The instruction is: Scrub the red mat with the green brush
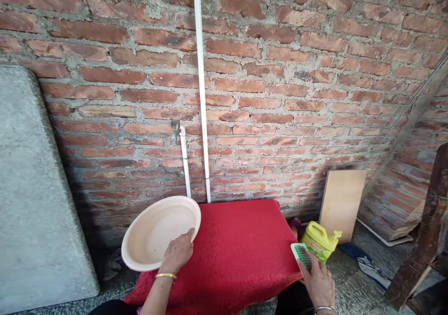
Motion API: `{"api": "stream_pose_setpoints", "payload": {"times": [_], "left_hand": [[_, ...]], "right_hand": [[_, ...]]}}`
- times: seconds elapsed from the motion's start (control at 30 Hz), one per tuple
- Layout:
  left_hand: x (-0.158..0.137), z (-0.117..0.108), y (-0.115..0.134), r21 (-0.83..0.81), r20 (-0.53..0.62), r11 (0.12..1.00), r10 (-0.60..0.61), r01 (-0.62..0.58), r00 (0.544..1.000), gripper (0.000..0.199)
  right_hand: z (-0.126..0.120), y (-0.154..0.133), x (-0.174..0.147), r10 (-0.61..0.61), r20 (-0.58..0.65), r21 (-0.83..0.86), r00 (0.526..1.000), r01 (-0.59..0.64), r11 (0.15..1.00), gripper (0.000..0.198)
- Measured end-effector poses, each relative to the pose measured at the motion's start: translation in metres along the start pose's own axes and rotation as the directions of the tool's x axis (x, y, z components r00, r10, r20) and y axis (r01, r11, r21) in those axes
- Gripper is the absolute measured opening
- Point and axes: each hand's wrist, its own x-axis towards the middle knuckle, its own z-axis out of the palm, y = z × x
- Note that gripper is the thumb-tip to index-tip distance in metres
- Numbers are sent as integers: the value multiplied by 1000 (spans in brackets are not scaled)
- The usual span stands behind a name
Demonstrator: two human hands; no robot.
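Against a bare brick wall (238,86), a red cloth (241,245) covers a low surface. Fingers of the left hand (178,252) clasp the rim of a smooth, cream plastic basin (154,235), tilted over the cloth's left end; some fingertips are hidden. The right hand (318,280) pinches a pale scrub brush (301,255) with green bristles near the cloth's right edge, fingers covering part of it. Just beyond, a yellow jug (319,241) bears reddish lettering, too small to read.

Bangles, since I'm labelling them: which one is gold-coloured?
The left bangle, by the left hand gripping the basin; the right bangle, by the right hand holding the brush, is silver-coloured.
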Motion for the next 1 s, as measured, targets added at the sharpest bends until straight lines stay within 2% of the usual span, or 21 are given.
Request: {"api": "stream_pose_setpoints", "payload": {"times": [0.07,0.13,0.23,0.33,0.43,0.5,0.63,0.7,0.8,0.87,1.0], "left_hand": [[0,-1,0,-15,12,1000,-9,10,1000,56],[-1,-4,0,-20,24,1000,-19,19,1000,57],[-2,-7,0,-24,37,999,-27,27,999,57],[-2,-7,-1,-10,32,1000,-24,25,999,58],[-1,-5,-2,10,25,1000,-16,16,1000,58],[-1,-4,-2,23,24,1000,-9,8,1000,59],[-1,-4,-2,36,16,999,-14,13,1000,59],[-1,-4,-2,33,13,999,-19,18,1000,58],[1,-1,-4,26,13,1000,-6,6,1000,58],[2,1,-6,25,6,1000,6,-6,1000,59],[5,5,-10,44,-17,999,8,-7,1000,58]], "right_hand": [[-5,5,-7,47,-19,46,999,-46,998,64],[-6,-9,-22,13,-19,116,1000,-11,993,64],[2,-47,-54,-176,18,205,984,168,964,58],[20,-81,-85,-380,44,242,924,359,901,48],[33,-89,-96,-476,36,232,879,456,859,45],[33,-77,-90,-437,22,226,899,421,879,47],[16,-27,-63,-146,-17,226,989,146,963,68],[6,-1,-51,11,-47,231,999,0,973,78],[1,23,-46,180,-99,284,979,-146,948,86],[6,25,-52,199,-120,348,973,-146,926,85],[22,10,-70,44,-119,433,992,12,901,67]]}}
